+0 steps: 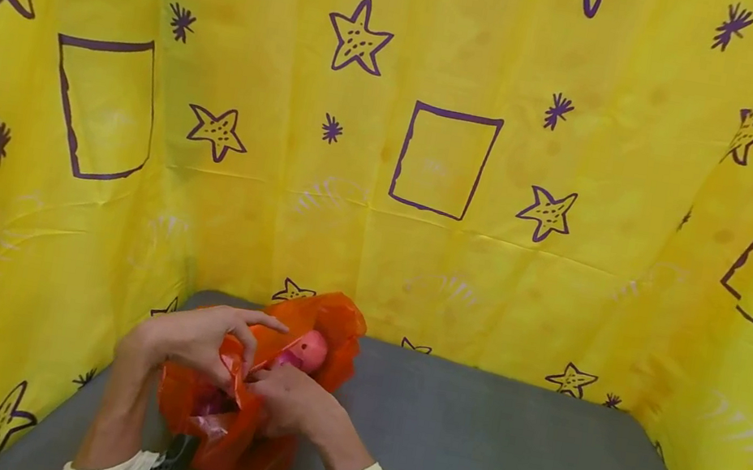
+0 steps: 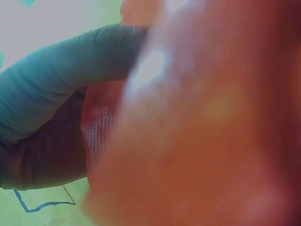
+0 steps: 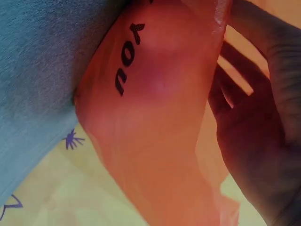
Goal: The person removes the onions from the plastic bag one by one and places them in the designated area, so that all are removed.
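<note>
Booth-like enclosure, wider room unclear, yellow cloth point(image 1: 373, 161) walls with purple stars point(image 1: 359, 39) and squares across the frame's top and sides, grey tabletop point(image 1: 497, 451) at bottom centre

Close wrist views of orange bag point(image 3: 155, 136)

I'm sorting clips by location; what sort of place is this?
Perhaps a curtained-off booth: yellow sheeting marked with stars hangs along three sides of a grey surface, with an orange bag on it.
</note>
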Motion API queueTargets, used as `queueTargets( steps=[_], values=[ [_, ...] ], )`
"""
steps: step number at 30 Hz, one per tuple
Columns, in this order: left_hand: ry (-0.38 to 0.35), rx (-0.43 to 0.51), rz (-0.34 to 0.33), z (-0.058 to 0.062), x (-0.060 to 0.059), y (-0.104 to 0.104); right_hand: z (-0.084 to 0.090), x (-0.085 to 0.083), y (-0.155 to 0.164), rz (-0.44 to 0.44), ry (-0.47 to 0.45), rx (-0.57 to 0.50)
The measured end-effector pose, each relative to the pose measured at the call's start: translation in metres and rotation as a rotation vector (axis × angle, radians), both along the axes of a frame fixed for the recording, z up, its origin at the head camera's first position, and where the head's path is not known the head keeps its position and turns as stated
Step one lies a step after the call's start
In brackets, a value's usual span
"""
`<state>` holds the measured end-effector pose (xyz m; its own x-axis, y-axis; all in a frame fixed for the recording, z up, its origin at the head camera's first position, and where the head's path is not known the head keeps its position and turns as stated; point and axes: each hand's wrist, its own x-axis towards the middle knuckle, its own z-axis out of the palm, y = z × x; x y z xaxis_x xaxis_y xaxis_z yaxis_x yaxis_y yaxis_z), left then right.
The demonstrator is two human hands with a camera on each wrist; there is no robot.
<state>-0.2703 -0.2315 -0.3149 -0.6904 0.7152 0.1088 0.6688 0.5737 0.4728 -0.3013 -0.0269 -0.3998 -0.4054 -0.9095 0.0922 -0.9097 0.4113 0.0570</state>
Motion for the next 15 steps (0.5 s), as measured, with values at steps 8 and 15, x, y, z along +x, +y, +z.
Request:
queueTargets(
  steps=[8,15],
  values=[
    [0.037,0.041,-0.025,0.004,-0.010,-0.004,-0.004,0.004,-0.009,-0.133,0.084,0.115],
    [0.008,0.063,-0.116,0.007,-0.018,-0.009,-0.002,0.001,-0.016,-0.141,0.128,0.209]
  ],
)
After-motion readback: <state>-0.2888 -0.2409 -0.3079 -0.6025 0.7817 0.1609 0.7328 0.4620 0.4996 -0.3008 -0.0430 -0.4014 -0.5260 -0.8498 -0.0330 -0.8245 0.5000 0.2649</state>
